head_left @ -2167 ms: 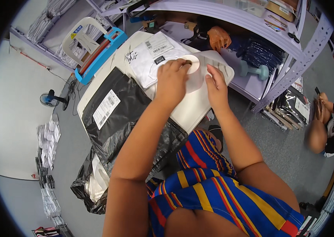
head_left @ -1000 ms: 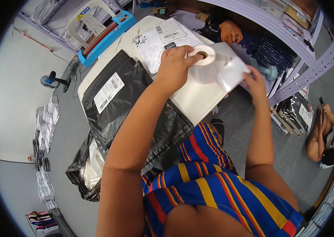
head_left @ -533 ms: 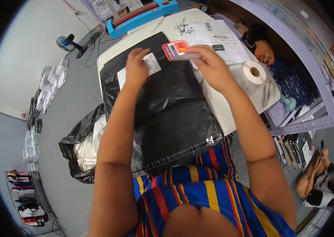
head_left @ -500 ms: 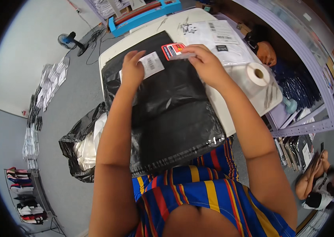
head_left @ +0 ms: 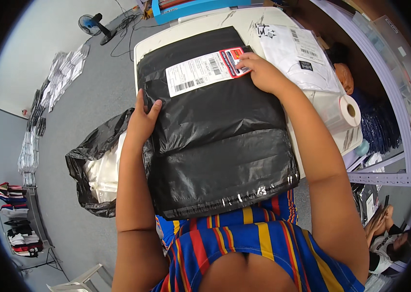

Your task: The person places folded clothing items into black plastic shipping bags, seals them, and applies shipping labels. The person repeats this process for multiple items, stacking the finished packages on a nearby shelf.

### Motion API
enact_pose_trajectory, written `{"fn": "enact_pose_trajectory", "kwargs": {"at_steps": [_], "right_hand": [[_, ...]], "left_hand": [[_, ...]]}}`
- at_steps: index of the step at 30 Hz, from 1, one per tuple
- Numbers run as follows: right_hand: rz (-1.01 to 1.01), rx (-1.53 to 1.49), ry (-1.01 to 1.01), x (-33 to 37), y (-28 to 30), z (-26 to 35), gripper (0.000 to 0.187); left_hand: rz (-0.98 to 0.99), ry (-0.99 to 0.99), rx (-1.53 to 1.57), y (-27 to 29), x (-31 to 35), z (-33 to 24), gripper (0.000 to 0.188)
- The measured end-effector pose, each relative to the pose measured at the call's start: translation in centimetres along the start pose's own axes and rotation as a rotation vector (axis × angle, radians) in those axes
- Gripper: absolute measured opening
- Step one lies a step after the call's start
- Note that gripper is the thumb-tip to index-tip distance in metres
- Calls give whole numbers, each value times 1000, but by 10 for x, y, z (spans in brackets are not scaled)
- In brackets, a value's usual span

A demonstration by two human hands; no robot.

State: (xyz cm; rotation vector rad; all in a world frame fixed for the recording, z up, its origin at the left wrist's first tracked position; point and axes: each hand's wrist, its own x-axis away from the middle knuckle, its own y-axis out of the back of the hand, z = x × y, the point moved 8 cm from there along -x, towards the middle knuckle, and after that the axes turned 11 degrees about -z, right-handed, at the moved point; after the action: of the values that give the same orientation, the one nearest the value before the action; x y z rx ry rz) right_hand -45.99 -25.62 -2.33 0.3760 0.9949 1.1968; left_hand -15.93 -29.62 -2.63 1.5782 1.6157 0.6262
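Note:
A stack of black plastic mailer bags (head_left: 220, 160) lies in front of me, overhanging the table's near edge. Across its upper part, a white printed shipping label (head_left: 196, 75) with a red-bordered end lies flat. My right hand (head_left: 266, 75) rests on the stack's right side, fingertips stretched onto the label's red end. At the left edge of the bags is my left hand (head_left: 142, 119), thumb and fingers spread against the plastic and holding nothing.
Right of the stack are a clear-wrapped white garment parcel (head_left: 283, 58) and a label roll (head_left: 349, 109). An open black bag of white items (head_left: 103, 170) stands at left. Beyond are a fan (head_left: 96, 24), a clothes rack (head_left: 25, 224) and another person (head_left: 385, 243).
The label has gone from partly lifted to flat on the bag. My left hand has moved off it, down to the bag's left edge. My right hand stays at its red end.

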Motion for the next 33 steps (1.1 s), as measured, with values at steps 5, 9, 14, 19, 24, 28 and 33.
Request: {"fn": "enact_pose_trajectory", "kwargs": {"at_steps": [5, 9, 14, 19, 24, 28, 33], "right_hand": [[-208, 341, 127, -21, 14, 46, 26], [-86, 379, -27, -13, -33, 25, 48], [-193, 339, -50, -7, -4, 31, 54], [-621, -52, 57, 22, 84, 42, 35], [-493, 27, 39, 43, 76, 44, 36], [-360, 11, 22, 51, 42, 48, 34], [-312, 196, -10, 59, 35, 38, 33]], "left_hand": [[102, 242, 210, -6, -6, 4, 78], [373, 531, 796, -43, -17, 14, 77], [232, 390, 1191, 1, 3, -36, 36], [-60, 100, 1066, 141, 44, -49, 36], [-303, 31, 847, 329, 106, 62, 32], [-199, 59, -238, 457, 202, 158, 38], [217, 818, -112, 409, 329, 305, 31]]}}
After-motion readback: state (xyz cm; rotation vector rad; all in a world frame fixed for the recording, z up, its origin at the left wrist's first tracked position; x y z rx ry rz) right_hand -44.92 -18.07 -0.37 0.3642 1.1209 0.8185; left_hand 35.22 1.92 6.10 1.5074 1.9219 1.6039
